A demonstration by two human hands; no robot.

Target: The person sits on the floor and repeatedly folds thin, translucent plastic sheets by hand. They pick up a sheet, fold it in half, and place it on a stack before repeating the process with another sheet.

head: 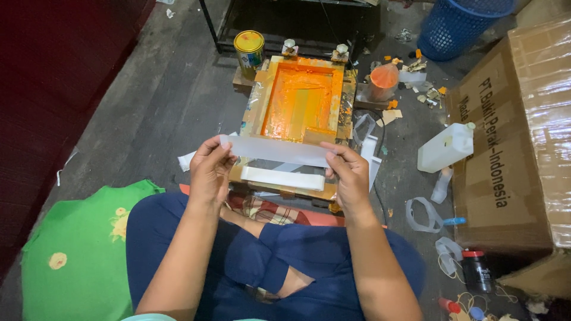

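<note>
Head view looks down on crossed legs in dark blue trousers (309,249), with a green cloth (77,249) on the floor at eight o'clock from them. Above the knees, the left hand (209,169) and the right hand (348,175) hold a white strip (276,150) stretched flat between them. The strip is long, narrow and slightly translucent, a pale milky band with straight edges, tilted a little so its right end sits lower. The left fingers are closed on its left end, thumb underneath; the right fingers pinch its right end the same way. Just beyond and beneath the strip a second white strip (282,178) lies on the near edge of a wooden printing frame (351,101). The frame's mesh is smeared with bright orange ink (300,104).

At eleven o'clock from the frame stands a yellow tin (248,50); at two o'clock an orange-stained cup (382,82) sits among paper scraps. At three o'clock lies a white plastic jug (446,148), beside a large cardboard box (517,137). Farthest off, at one o'clock, is a blue basket (464,24).
</note>
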